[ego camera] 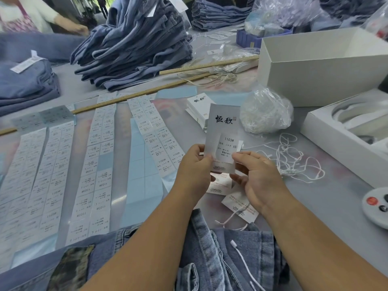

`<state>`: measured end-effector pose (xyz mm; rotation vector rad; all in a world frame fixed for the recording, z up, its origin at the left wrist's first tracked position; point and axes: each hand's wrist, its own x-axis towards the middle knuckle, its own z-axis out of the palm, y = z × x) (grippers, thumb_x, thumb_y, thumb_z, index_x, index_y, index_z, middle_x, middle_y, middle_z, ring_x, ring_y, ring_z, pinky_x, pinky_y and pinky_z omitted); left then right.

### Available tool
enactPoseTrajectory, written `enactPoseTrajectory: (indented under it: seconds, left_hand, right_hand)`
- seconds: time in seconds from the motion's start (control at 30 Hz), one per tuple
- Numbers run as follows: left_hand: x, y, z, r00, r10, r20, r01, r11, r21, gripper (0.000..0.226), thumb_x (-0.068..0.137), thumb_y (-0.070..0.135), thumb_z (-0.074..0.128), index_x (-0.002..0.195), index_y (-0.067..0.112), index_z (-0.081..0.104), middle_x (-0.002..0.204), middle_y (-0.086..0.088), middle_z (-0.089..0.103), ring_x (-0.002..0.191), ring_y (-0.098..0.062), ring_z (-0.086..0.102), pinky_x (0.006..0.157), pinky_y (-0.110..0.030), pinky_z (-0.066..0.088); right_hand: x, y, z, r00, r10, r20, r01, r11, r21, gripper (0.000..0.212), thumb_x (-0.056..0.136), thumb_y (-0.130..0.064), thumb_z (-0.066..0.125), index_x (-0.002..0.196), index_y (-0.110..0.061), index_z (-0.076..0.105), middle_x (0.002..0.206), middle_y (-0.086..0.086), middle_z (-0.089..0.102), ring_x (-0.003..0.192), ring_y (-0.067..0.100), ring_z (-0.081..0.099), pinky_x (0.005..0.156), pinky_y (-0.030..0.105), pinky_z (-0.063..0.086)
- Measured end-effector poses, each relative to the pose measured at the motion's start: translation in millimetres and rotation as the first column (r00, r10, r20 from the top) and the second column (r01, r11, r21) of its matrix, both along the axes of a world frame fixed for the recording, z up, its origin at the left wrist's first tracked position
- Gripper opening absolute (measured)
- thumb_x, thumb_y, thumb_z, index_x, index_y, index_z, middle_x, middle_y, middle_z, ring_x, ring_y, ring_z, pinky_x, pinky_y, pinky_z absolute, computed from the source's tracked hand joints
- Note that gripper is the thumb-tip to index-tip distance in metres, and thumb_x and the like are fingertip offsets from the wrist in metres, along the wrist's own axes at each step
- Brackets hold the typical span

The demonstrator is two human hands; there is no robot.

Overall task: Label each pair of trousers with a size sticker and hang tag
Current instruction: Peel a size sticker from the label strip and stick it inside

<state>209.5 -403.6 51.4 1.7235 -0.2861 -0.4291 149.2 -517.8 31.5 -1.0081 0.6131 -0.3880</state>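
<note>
My left hand [195, 164] pinches the lower left edge of a grey-white hang tag [223, 127] held upright above the table. My right hand [255, 175] pinches a white size sticker [227, 148] marked 1103# XS, which lies on the tag's lower half. A pair of blue denim trousers [220, 255] lies at the near edge under my forearms, with a white string loop [243, 261] on it. Long strips of size stickers [98, 164] cover the table to the left. More hang tags [198, 106] sit stacked behind the held one.
Loose white strings [294, 158] and a plastic bag [265, 111] lie to the right. White boxes [321, 68] stand at the right. Folded jeans [134, 45] pile up at the back, beside wooden rulers [130, 96]. Another person's arm [69, 24] shows at top left. A round remote [378, 204] sits at the right edge.
</note>
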Motion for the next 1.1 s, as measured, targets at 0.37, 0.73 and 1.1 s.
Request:
enactPoseTrajectory:
  seconds: [0.37,0.73,1.1]
  left_hand:
    - [-0.2,-1.7,-2.5,0.993,-0.1,-0.056,0.096,0.994,-0.057,0.02,0.1,0.003,0.043,0.117,0.006,0.055,0.097,-0.013,0.07,0.069,-0.015,0.066,0.052,-0.022,0.053]
    - [1.1,-2.3,-5.6,0.99,-0.124,-0.07,0.119,0.99,-0.074,0.018,0.099,0.003,0.045,0.113,0.008,0.056,0.088,-0.006,0.071,0.063,-0.012,0.066,0.054,-0.024,0.054]
    - [-0.9,-2.6,-4.3,0.985,-0.155,-0.073,0.148,0.984,-0.098,0.015,0.1,0.004,0.045,0.108,0.011,0.056,0.085,-0.005,0.07,0.061,-0.011,0.066,0.053,-0.025,0.054]
  right_hand:
    - [1.6,3.3,3.4,0.997,-0.048,-0.058,0.032,0.965,-0.261,0.021,0.085,-0.007,0.067,0.066,-0.017,0.066,0.081,0.014,0.074,0.078,0.033,0.072,0.072,0.045,0.061]
    - [1.9,4.7,1.1,0.989,-0.102,-0.104,0.056,0.925,-0.377,0.006,0.071,-0.025,0.067,0.067,-0.021,0.069,0.078,0.01,0.074,0.08,0.034,0.072,0.078,0.057,0.058]
    - [3.1,1.5,-5.0,0.971,-0.196,-0.134,0.109,0.87,-0.482,0.013,0.082,-0.014,0.068,0.069,-0.012,0.065,0.066,0.0,0.07,0.063,0.018,0.068,0.06,0.034,0.056]
